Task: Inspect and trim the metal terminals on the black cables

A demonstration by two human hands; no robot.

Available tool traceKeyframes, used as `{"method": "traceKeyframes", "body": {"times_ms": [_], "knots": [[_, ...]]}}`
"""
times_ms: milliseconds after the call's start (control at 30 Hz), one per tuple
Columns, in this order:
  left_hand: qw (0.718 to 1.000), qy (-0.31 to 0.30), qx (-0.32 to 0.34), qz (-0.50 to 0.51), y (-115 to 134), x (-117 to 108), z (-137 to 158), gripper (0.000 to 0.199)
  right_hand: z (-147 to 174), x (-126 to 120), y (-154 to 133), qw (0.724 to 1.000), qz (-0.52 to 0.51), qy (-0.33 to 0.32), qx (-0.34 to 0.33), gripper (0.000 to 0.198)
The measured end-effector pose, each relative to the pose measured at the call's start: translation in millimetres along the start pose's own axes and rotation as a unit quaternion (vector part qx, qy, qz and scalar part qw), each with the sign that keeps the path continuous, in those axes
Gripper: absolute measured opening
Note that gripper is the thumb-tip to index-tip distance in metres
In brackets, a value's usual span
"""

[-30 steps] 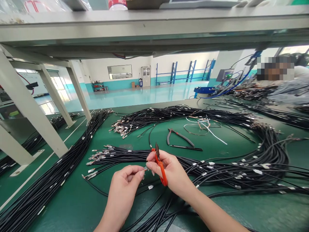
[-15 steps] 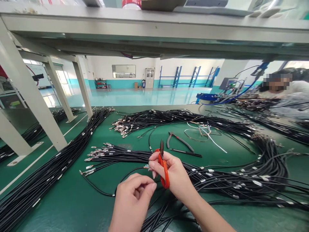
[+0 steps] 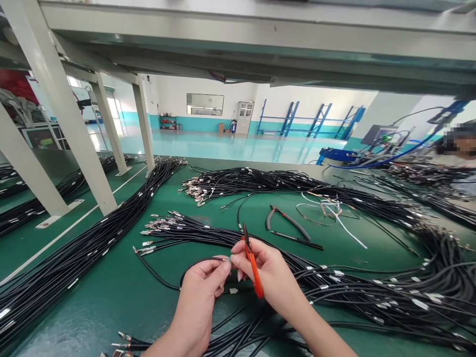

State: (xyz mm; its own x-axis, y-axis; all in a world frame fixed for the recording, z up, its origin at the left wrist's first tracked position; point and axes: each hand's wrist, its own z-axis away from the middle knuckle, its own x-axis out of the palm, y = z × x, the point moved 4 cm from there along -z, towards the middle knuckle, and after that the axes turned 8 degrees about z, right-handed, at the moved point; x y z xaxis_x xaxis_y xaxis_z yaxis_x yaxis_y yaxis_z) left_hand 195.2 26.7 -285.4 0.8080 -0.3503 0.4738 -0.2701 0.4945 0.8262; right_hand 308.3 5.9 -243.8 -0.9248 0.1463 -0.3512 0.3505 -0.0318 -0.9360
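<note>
My left hand (image 3: 203, 292) pinches the end of a thin black cable (image 3: 193, 264) that loops off to the left over the green mat. Its small metal terminal (image 3: 227, 259) sits between my two hands' fingertips. My right hand (image 3: 269, 275) grips small orange-handled snips (image 3: 252, 260), blades pointing up and away, and its fingertips also touch the terminal. Both hands hover just in front of a bundle of black cables with metal terminals (image 3: 174, 230).
More black cable bundles lie at the back (image 3: 238, 181), along the left (image 3: 92, 245) and piled at the right (image 3: 390, 287). Dark pliers (image 3: 284, 223) and white wire scraps (image 3: 327, 208) lie behind my hands. Grey frame legs (image 3: 63, 109) stand at left. Another person sits at the far right (image 3: 461, 148).
My left hand dropped back, then rose again to meet my right hand at the terminal. The cable now loops to the left. The view shifted left and tilted.
</note>
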Motion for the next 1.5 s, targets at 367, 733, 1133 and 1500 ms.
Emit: {"method": "traceKeyframes", "body": {"times_ms": [367,733,1133,1500], "knots": [[0.999,0.020,-0.015,-0.033,-4,-1,2,0.054,5,-33,-24,0.862,0.498,-0.070,-0.066,0.037],[1.000,0.014,0.002,-0.027,-2,3,4,0.041,15,-34,-20,0.837,0.530,-0.126,-0.053,0.040],[0.999,-0.023,-0.002,-0.039,-3,8,10,0.035,24,-33,-17,0.812,0.569,-0.123,-0.050,0.041],[0.999,-0.022,0.004,-0.042,-1,9,12,0.033,28,-33,-19,0.778,0.617,-0.106,-0.051,0.044]]}}
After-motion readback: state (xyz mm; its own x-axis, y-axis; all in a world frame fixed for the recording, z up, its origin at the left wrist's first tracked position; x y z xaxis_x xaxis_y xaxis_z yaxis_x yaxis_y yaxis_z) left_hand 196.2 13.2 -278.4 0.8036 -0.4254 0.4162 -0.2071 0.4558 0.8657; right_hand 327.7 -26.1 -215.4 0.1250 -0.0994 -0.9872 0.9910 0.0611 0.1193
